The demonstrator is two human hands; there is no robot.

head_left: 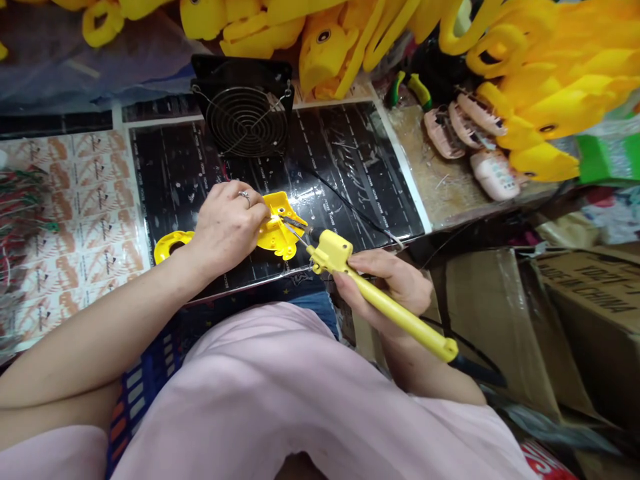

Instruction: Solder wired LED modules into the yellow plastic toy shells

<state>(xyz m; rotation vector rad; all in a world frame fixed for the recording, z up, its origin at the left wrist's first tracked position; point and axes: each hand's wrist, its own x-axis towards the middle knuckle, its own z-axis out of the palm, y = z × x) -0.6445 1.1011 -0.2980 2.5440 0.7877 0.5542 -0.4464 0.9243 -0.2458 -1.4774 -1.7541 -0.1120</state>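
Observation:
In the head view my right hand (385,287) is wrapped round a yellow soldering gun (400,310) with a black cord at its rear end. Its thin metal tip reaches into an open yellow plastic shell half (280,247) on the near part of the bench. My left hand (230,220), with a ring on one finger, is closed on the shell's left side, and the fingertips are partly hidden. Small posts show inside the shell. Just left of my left wrist lies a yellow plastic ring piece (173,245), partly covered by the arm.
A black fan (245,110) with a wire guard stands behind my hands. Yellow duck-like shells (555,100) are piled at the back and right, near pink shells (495,173) and green-handled pliers (417,90). Wires (25,220) lie far left. Cardboard boxes (595,300) stand lower right.

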